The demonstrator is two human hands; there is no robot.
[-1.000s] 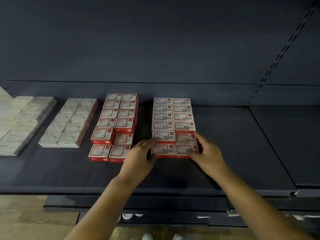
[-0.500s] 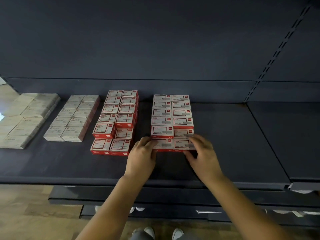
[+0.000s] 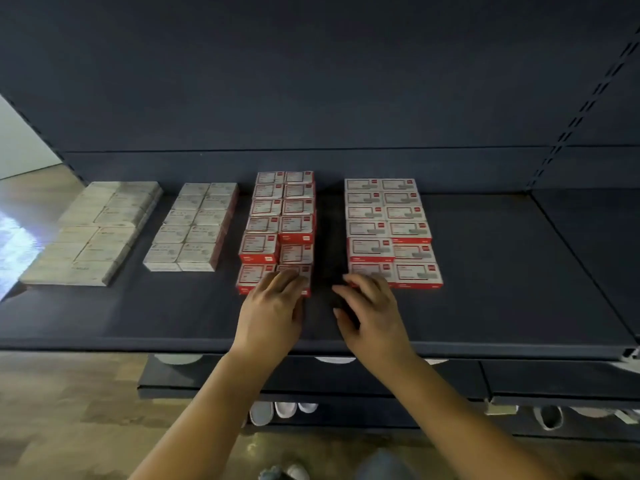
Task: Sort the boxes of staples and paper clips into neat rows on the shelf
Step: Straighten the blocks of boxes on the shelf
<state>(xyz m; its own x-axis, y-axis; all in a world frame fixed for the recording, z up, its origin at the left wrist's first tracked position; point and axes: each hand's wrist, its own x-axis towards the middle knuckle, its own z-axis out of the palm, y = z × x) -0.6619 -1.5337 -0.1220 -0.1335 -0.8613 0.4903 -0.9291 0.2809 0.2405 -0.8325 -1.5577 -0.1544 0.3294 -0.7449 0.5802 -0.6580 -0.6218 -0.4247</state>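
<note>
Resting hands (image 3: 322,306) on rectangular cardboard boxes (image 3: 391,233), matte dark shelf (image 3: 502,271)

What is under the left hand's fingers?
The left hand rests on the front two red boxes of the left red-box block. Its fingers cover most of the right one's top; whether they grip or only touch is unclear.

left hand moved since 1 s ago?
Yes. The left hand went left, off the right red stack onto the front of the middle red stack.
</note>
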